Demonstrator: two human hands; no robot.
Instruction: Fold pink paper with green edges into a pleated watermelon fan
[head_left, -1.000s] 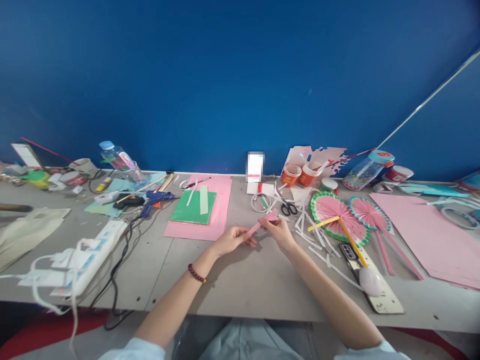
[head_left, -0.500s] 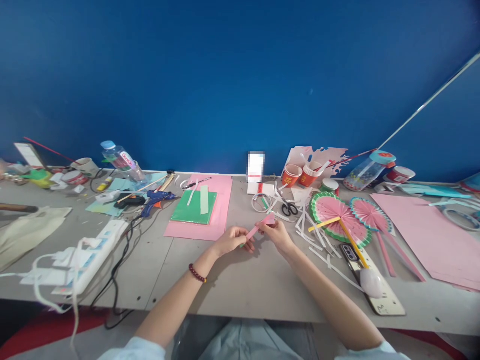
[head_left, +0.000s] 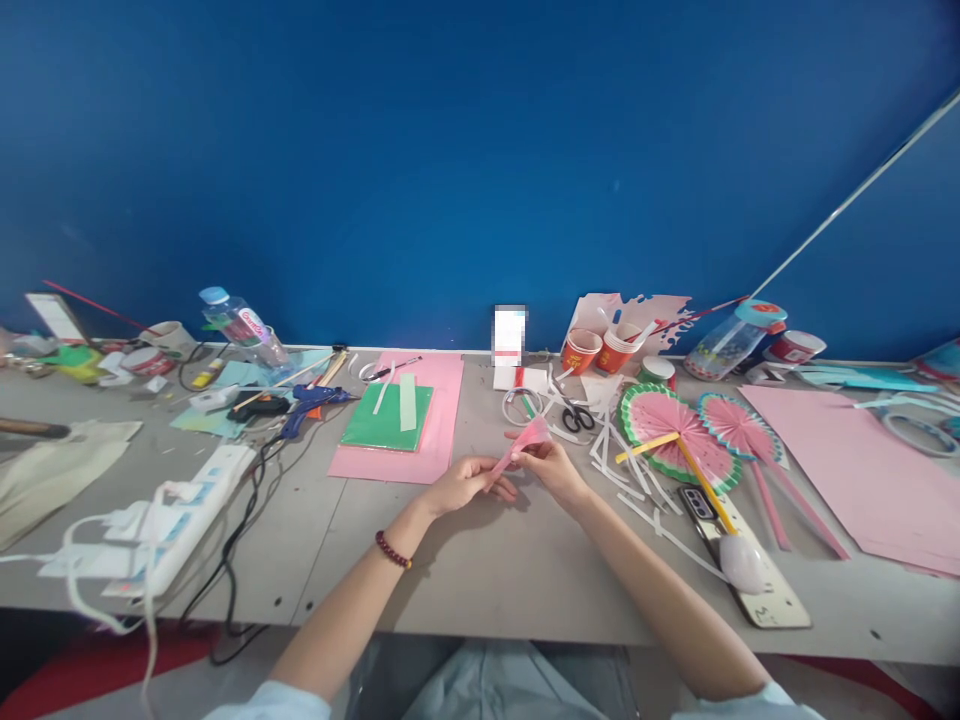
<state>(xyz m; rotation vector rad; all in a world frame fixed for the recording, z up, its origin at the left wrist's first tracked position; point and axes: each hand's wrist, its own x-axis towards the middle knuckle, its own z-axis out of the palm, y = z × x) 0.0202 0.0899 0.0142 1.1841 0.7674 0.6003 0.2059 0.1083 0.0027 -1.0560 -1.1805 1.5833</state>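
A folded piece of pink paper (head_left: 531, 437) is held between both hands above the table's middle. My left hand (head_left: 472, 484) pinches its lower left end, fingers closed round it. My right hand (head_left: 546, 465) grips the upper right part, where the paper fans out wider. Left of my hands lie a green square pad (head_left: 386, 420) and, beneath it, a pink sheet (head_left: 444, 440). Black-handled scissors (head_left: 578, 416) and several white paper strips (head_left: 615, 470) are to the right of my right hand.
Watermelon-patterned paper fans (head_left: 652, 420) and a phone (head_left: 772, 600) lie on the right. Red paper cups (head_left: 581, 352) stand near the blue wall. On the left are a blue glue gun (head_left: 311, 400), a white power strip (head_left: 202, 510) with cables, and a plastic bottle (head_left: 244, 325).
The pink paper has turned between my fingers and now shows a wider, spread upper part. Both hands stay in nearly the same place.
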